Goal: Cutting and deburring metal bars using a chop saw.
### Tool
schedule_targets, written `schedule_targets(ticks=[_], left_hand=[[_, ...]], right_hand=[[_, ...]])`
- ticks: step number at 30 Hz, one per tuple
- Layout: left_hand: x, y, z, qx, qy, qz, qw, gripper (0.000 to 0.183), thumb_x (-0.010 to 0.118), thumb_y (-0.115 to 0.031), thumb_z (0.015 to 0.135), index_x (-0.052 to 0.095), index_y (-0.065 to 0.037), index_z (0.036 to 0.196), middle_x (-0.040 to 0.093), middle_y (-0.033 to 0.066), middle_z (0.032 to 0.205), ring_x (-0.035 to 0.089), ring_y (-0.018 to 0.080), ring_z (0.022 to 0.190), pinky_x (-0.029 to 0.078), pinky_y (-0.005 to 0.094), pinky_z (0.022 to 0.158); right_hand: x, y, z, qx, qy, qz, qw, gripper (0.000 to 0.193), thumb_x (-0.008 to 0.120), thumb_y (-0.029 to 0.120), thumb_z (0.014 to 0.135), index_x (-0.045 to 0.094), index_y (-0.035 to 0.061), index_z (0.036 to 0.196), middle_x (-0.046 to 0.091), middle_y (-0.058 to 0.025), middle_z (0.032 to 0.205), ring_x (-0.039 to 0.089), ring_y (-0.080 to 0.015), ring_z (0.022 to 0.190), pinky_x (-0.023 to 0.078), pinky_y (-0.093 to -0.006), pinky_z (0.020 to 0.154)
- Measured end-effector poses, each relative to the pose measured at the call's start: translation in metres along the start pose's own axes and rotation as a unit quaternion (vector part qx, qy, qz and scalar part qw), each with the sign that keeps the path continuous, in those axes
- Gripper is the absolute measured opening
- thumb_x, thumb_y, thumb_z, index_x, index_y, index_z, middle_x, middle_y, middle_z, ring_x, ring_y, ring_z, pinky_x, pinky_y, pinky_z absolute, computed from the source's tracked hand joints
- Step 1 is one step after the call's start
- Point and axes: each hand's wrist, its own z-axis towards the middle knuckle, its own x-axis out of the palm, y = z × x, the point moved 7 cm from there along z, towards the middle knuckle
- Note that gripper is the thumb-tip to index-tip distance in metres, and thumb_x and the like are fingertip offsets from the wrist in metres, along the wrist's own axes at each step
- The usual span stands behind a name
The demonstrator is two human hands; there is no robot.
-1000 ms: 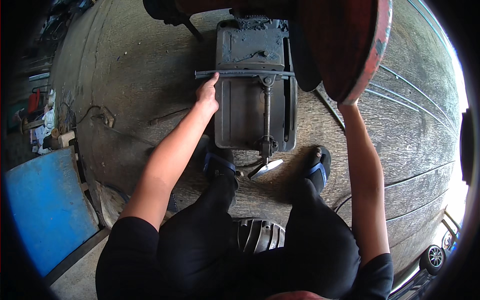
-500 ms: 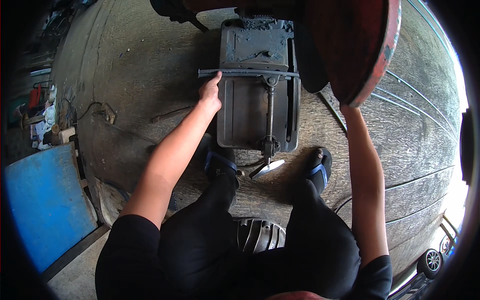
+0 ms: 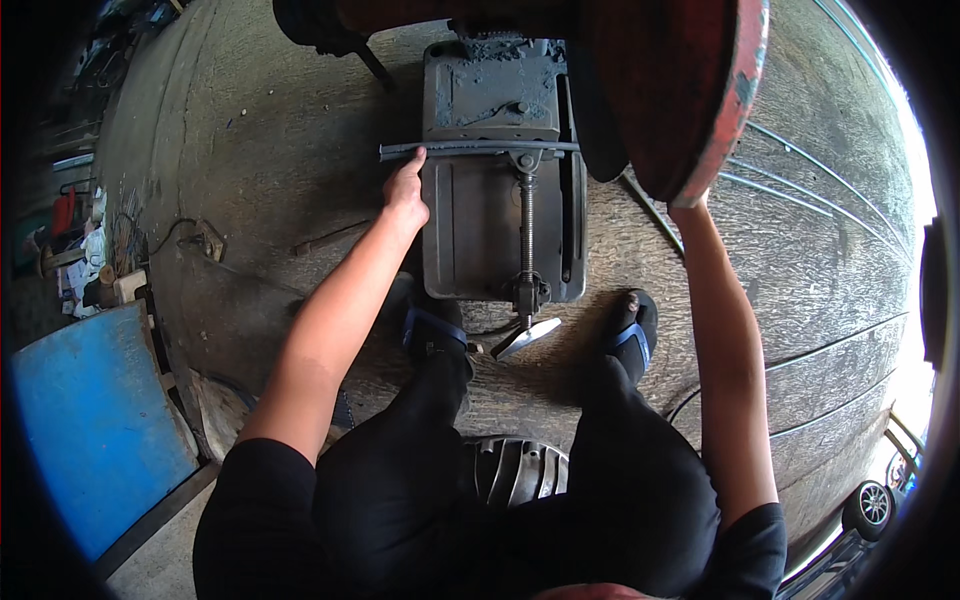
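Note:
A cut-off saw stands on the ground before me, with a grey metal base (image 3: 470, 220) and a big red blade guard (image 3: 690, 90). Thin grey metal bars (image 3: 460, 148) lie across the base, pinned by a clamp with a threaded screw (image 3: 527, 230). My left hand (image 3: 407, 192) is closed round the bars near their left end, its thumb on top. The dark blade (image 3: 602, 140) hangs close to the bars' right end. At the guard's lower edge only the heel of my right hand (image 3: 688, 208) shows; the guard hides its fingers.
A shiny clamp handle (image 3: 528, 338) points toward my sandalled feet. Long thin rods (image 3: 790, 185) lie on the ground to the right. A blue panel (image 3: 100, 420) stands at left, with clutter (image 3: 85, 260) behind it. A ribbed metal piece (image 3: 520, 468) sits between my legs.
The saw, bars and both hands appear slightly further left in the picture, as the whole view has shifted. My left hand keeps its hold on the bars.

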Motion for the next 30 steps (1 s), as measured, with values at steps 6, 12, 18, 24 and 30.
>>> schedule_targets(ticks=[6, 12, 18, 24, 30], left_hand=[[-0.014, 0.008, 0.022, 0.020, 0.000, 0.036, 0.999, 0.044, 0.076, -0.027, 0.082, 0.061, -0.003, 0.116, 0.060, 0.0088, 0.124, 0.051, 0.0216, 0.115, 0.035, 0.0381, 0.102], [-0.015, 0.013, 0.030, 0.008, -0.006, 0.020, 1.000, 0.045, 0.078, -0.028, 0.079, 0.063, -0.004, 0.115, 0.059, 0.0081, 0.125, 0.048, 0.0195, 0.118, 0.031, 0.0377, 0.104], [-0.005, 0.007, 0.005, 0.047, -0.037, 0.037, 0.998, 0.042, 0.077, -0.028, 0.080, 0.064, -0.004, 0.112, 0.060, 0.0073, 0.123, 0.048, 0.0185, 0.116, 0.031, 0.0381, 0.104], [-0.001, 0.008, 0.015, 0.055, -0.012, 0.075, 0.996, 0.036, 0.075, -0.030, 0.082, 0.065, -0.004, 0.105, 0.064, 0.0073, 0.113, 0.053, 0.0187, 0.109, 0.036, 0.0383, 0.098], [0.001, 0.013, 0.010, 0.020, 0.021, 0.018, 0.999, 0.029, 0.068, -0.029, 0.088, 0.065, -0.002, 0.095, 0.067, 0.0114, 0.096, 0.061, 0.0209, 0.089, 0.046, 0.0378, 0.081]], right_hand=[[0.067, 0.082, -0.077, -0.109, 0.013, -0.136, 0.985, 0.057, 0.067, 0.029, 0.085, 0.046, 0.0012, 0.131, 0.045, -0.0146, 0.134, 0.039, -0.0274, 0.127, 0.033, -0.0445, 0.101], [0.235, 0.221, -0.261, -0.548, 0.430, -0.152, 0.701, 0.052, 0.043, 0.023, 0.094, 0.038, -0.0040, 0.139, 0.048, -0.0175, 0.136, 0.044, -0.0273, 0.129, 0.031, -0.0406, 0.110], [0.244, 0.168, -0.299, -0.510, 0.325, -0.334, 0.723, 0.059, 0.054, 0.023, 0.090, 0.037, -0.0052, 0.140, 0.049, -0.0173, 0.134, 0.046, -0.0234, 0.127, 0.032, -0.0355, 0.108], [0.182, 0.113, -0.307, -0.547, 0.357, -0.295, 0.697, 0.097, 0.067, 0.031, 0.080, 0.006, -0.0065, 0.147, 0.018, -0.0239, 0.149, 0.023, -0.0317, 0.137, 0.022, -0.0433, 0.111], [0.105, 0.049, -0.305, -0.550, 0.327, -0.413, 0.648, 0.106, 0.066, 0.015, 0.077, -0.011, -0.0057, 0.146, -0.003, -0.0252, 0.154, 0.008, -0.0333, 0.143, 0.016, -0.0449, 0.114]])
